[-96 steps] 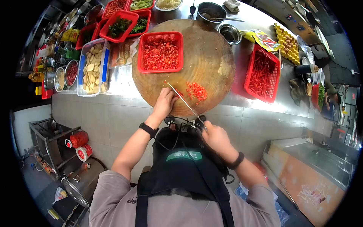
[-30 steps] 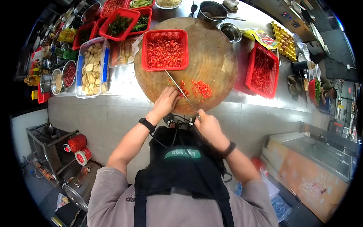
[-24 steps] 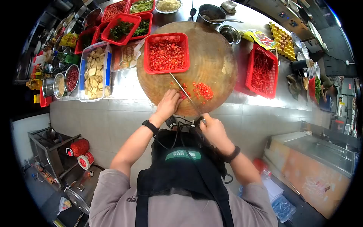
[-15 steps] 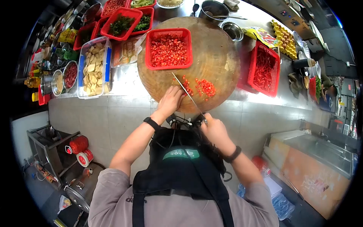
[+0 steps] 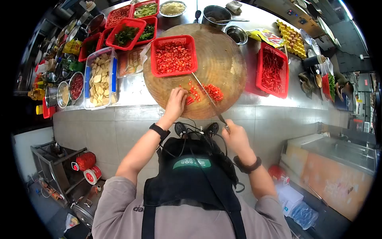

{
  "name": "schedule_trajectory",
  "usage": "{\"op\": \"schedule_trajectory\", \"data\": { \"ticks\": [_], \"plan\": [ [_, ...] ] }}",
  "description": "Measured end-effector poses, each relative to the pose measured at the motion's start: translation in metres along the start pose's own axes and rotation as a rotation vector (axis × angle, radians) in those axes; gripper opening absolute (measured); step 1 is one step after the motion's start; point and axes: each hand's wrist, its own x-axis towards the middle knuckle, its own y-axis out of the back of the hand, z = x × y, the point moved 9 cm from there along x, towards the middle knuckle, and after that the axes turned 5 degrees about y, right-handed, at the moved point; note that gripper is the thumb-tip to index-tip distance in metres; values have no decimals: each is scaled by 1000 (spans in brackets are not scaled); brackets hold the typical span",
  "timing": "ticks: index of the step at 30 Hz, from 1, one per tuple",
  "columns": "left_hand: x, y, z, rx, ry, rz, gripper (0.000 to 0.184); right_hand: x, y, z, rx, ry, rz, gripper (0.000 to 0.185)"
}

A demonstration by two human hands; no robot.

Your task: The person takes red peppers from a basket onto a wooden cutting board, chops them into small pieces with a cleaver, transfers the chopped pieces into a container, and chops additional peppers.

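A round wooden board (image 5: pixel 219 51) bears a red basket (image 5: pixel 174 55) of chopped red chili. My right hand (image 5: pixel 236 138) is closed round the handle of a knife (image 5: pixel 207 94), whose blade slants across the board to near the basket's lower edge. Chopped chili (image 5: pixel 214 92) lies in a heap right of the blade, with more bits left of it. My left hand (image 5: pixel 176 102) rests at the board's near left edge beside those bits, its fingers curled together; whether anything is under them is hidden.
A clear box (image 5: pixel 99 79) of pale slices stands left of the board, with red baskets behind it. To the right are a red basket (image 5: pixel 272 71) of whole chilies and a yellow egg tray (image 5: pixel 291 39). Metal bowls (image 5: pixel 236 35) stand behind the board. Someone's arm shows at far right.
The knife has moved right, away from my left hand, and now lies between the two groups of chopped chili. My right hand has shifted right and slightly down.
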Motion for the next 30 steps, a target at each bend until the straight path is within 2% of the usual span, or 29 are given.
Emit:
{"op": "schedule_trajectory", "data": {
  "ticks": [3,5,6,8,11,13,16,18,25,30],
  "plan": [
    [17,2,-9,13,73,-10,17,-3,3,7,-4,-50,-14,16],
    [27,-10,-7,94,113,-154,17,-3,4,9,24,-59,-8,16],
    [31,-12,-5,93,118,-151,17,-3,5,11,51,-68,-6,16],
    [35,-24,-5,270,156,-260,16,0,6,11,53,-58,-19,15],
    [33,-19,-17,307,167,-183,17,4,4,13,64,-37,-56,16],
    [28,-11,-23,316,178,-226,15,8,-1,16,78,-21,-81,18],
    [18,-6,-16,193,83,-265,10,14,-11,21,56,8,-124,17],
    [13,-6,-14,185,75,-251,10,16,-16,17,33,60,-129,17],
    [7,-7,-18,90,71,-185,11,14,-22,7,-15,24,-143,19],
    [5,7,-3,-32,30,-158,19,13,-27,-1,-18,5,-141,18]
  ]
}}
